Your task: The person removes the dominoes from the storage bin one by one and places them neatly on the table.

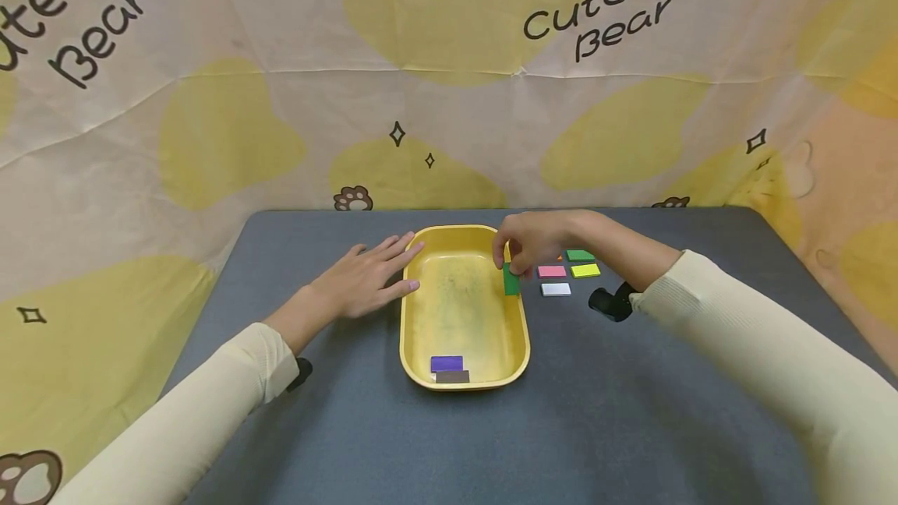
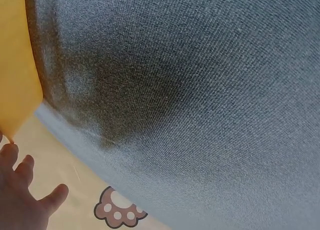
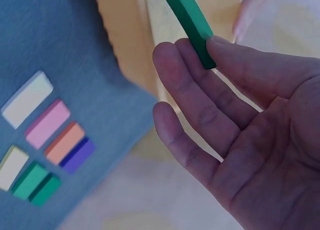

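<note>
My right hand (image 1: pixel 539 238) pinches a dark green rectangular block (image 1: pixel 511 280) between thumb and fingers, above the right side of a yellow tray (image 1: pixel 524 337). In the right wrist view that block (image 3: pixel 192 27) is a narrow stick held near one end, tilted. My left hand (image 1: pixel 366 280) lies with fingers spread at the tray's left rim. Inside the tray's near end, a purple block (image 1: pixel 447 364) and a dark grey-brown block (image 1: pixel 453 376) lie side by side. The left wrist view shows only part of the left hand (image 2: pixel 22 190), by the tray's edge.
Right of the tray, several blocks lie on the grey-blue table (image 1: pixel 617 427): white (image 1: pixel 556 290), pink (image 1: pixel 551 272), yellow (image 1: pixel 585 270), green (image 1: pixel 580 255). Orange (image 3: pixel 65 142) and purple (image 3: pixel 78 155) ones show in the right wrist view. A printed cloth (image 1: pixel 449 100) hangs behind.
</note>
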Motion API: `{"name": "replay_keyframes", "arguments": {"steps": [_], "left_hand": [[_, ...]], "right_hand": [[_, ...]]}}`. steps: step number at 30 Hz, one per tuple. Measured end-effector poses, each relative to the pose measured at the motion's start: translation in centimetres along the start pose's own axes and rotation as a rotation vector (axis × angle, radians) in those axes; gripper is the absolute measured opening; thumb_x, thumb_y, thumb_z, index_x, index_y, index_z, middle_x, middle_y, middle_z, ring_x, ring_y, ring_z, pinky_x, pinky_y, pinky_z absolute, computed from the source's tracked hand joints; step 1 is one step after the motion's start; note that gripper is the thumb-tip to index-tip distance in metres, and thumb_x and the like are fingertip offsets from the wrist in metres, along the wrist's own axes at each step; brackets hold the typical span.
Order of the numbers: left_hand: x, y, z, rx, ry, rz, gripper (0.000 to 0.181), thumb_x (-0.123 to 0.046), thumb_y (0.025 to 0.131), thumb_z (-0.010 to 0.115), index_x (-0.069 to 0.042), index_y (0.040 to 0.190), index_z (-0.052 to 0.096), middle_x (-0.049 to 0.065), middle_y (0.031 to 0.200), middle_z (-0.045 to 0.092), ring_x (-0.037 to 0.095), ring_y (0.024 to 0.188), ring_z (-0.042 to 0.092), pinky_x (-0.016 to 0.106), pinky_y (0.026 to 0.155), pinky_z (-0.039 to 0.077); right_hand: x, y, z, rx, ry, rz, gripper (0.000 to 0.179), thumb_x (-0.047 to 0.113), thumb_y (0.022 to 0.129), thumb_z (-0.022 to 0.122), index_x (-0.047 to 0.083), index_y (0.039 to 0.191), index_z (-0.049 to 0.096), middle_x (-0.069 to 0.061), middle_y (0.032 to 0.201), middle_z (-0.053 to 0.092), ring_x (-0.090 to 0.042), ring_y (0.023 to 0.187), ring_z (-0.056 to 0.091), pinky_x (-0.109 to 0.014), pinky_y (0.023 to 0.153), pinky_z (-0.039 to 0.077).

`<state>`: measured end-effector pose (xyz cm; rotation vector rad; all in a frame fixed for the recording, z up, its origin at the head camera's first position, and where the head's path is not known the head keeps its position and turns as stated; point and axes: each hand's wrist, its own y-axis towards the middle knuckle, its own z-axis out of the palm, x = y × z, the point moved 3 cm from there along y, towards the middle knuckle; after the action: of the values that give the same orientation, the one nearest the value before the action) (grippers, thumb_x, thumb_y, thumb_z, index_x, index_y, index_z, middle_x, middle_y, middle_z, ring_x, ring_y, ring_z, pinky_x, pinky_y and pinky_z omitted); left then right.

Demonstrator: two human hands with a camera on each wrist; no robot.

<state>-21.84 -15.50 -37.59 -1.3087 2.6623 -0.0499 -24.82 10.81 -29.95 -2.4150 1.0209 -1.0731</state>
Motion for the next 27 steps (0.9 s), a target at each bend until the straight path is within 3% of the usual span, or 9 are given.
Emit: {"name": "replay_keyframes", "arguments": {"steps": [2,7,15,22,27], "left_hand": [[0.0,0.0,0.0,0.0,0.0,-0.002,0.073,-0.061,0.103,0.032,-0.018,0.161,0.018,0.008,0.166,0.015,0.032,0.15,0.021,0.068,0.11,0.023],[0.0,0.0,0.0,0.004,-0.005,-0.005,0.074,-0.061,0.103,0.033,-0.019,0.161,0.017,0.007,0.166,0.015,0.031,0.15,0.02,0.067,0.111,0.023],[0.1,0.1,0.1,0.008,-0.003,-0.009,0.074,-0.062,0.102,0.032,-0.018,0.161,0.017,0.007,0.166,0.014,0.03,0.151,0.019,0.067,0.111,0.023],[0.1,0.1,0.2,0.0,-0.004,-0.005,0.074,-0.06,0.103,0.034,-0.018,0.161,0.018,0.008,0.166,0.015,0.031,0.15,0.02,0.067,0.11,0.023],[0.2,0.2,0.3,0.002,0.001,-0.006,0.073,-0.061,0.103,0.033,-0.019,0.161,0.017,0.007,0.166,0.015,0.031,0.15,0.021,0.067,0.11,0.023]], "right_hand": [[-0.5,-0.6,-0.3,-0.011,0.02,0.01,0.013,-0.003,0.093,0.057,0.002,0.103,0.063,-0.006,0.076,0.07,-0.017,0.065,0.063,-0.025,0.057,0.046],[-1.8,-2.2,-0.8,-0.014,0.085,0.004,0.008,-0.005,0.094,0.056,-0.003,0.1,0.061,-0.006,0.083,0.072,-0.027,0.077,0.07,-0.031,0.071,0.055],[-4.9,-4.0,-0.8,-0.022,0.144,0.076,0.007,-0.005,0.097,0.053,-0.003,0.1,0.059,-0.013,0.089,0.072,-0.027,0.081,0.072,-0.033,0.074,0.054],[-8.0,-5.4,0.3,-0.027,0.173,0.116,0.006,-0.002,0.098,0.053,-0.004,0.101,0.058,-0.008,0.088,0.071,-0.024,0.08,0.071,-0.036,0.075,0.053],[-10.5,-6.3,1.3,-0.065,0.198,0.147,0.008,0.002,0.1,0.052,-0.003,0.105,0.057,-0.011,0.1,0.068,-0.026,0.085,0.07,-0.039,0.078,0.053]]}}
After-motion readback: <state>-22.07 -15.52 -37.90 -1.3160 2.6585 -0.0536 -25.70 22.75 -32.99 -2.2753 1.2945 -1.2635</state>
